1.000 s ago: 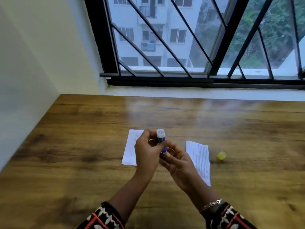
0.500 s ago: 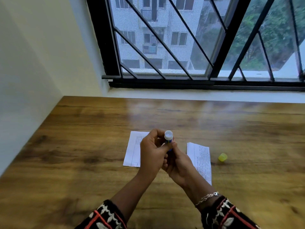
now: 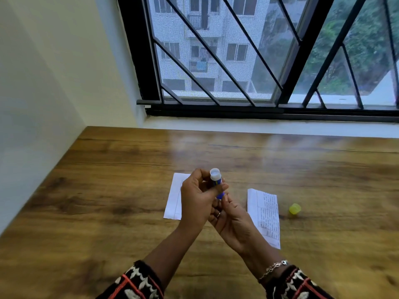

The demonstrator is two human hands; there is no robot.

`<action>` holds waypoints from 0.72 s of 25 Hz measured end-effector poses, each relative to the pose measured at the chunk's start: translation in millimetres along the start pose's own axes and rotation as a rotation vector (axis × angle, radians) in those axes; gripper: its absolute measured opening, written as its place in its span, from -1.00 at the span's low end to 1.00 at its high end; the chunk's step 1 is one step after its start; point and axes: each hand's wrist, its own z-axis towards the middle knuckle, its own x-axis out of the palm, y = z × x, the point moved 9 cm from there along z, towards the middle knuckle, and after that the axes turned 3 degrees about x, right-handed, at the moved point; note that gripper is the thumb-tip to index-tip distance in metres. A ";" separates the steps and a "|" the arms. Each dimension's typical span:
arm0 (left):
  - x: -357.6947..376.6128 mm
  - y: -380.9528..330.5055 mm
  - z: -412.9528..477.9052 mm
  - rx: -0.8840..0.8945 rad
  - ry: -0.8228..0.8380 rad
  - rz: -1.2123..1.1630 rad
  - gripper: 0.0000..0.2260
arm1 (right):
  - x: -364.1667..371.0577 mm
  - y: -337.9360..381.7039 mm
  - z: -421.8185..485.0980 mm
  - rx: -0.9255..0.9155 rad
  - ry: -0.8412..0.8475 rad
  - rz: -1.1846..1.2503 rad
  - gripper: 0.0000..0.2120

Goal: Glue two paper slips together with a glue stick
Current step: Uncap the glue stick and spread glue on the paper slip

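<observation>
An uncapped blue glue stick (image 3: 216,180) with its white tip up is held above the wooden table (image 3: 108,190). My left hand (image 3: 197,199) grips its upper body between thumb and fingers. My right hand (image 3: 232,221) pinches its lower end from below. One white paper slip (image 3: 173,197) lies on the table behind my left hand, partly hidden by it. A second printed slip (image 3: 266,212) lies to the right of my right hand. The yellow cap (image 3: 294,208) rests on the table further right.
A white wall (image 3: 43,104) borders the table on the left. A barred window (image 3: 259,61) with a white sill runs along the far edge.
Both hands stay on the glue stick. My right fingers have shifted at its base between frames, and the stick has stayed at about the same height.
</observation>
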 end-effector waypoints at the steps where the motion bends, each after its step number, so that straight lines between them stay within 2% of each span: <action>1: -0.9 1.7 0.8 -0.005 -0.003 0.000 -0.81 | 1.0 -0.8 0.2 0.009 0.008 -0.012 -0.63; 7: -6.4 8.7 4.3 -0.017 -0.018 0.022 -0.80 | 3.4 -4.2 4.7 0.018 -0.024 -0.071 -0.52; 14: 1.0 9.3 -1.0 -0.013 0.042 0.081 -0.81 | -7.6 -4.3 8.7 0.041 -0.152 -0.136 -0.59; 18: -2.8 7.9 1.6 -0.006 0.012 0.007 -0.77 | -7.7 0.5 4.9 -0.019 -0.098 -0.080 -0.61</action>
